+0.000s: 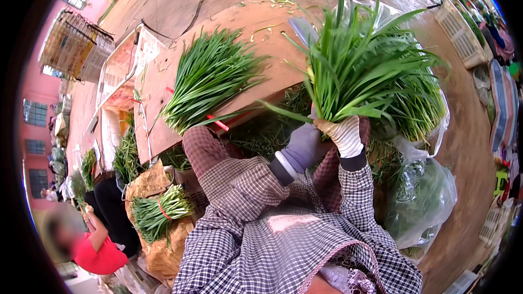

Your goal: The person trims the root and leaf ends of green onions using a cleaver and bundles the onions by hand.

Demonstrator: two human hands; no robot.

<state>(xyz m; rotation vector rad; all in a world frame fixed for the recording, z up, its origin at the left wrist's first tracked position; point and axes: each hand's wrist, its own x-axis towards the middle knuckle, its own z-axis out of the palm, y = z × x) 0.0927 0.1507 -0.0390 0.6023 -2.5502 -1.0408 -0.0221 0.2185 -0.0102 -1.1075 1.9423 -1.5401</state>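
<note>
A large loose bunch of garlic chives [354, 71] stands up in front of me, leaves fanning up and to the right. My right hand [344, 135], in a white knit glove, is closed round its lower part. My left hand [306, 142], in a purple-grey glove, is closed at the bottom of the same bunch, its fingers partly hidden. On the brown board [278, 71] to the left lies a pile of garlic chives [212, 76], with a red strip [218, 123] at the board's near edge. More garlic chives [422, 111] lie in plastic behind the held bunch.
A bundle tied with a red band [163, 207] rests on brown paper [158, 253] at my left. A clear plastic bag [422, 201] sits at my right. Crates [463, 32] stand far right. Another person in a red top [101, 253] sits at lower left.
</note>
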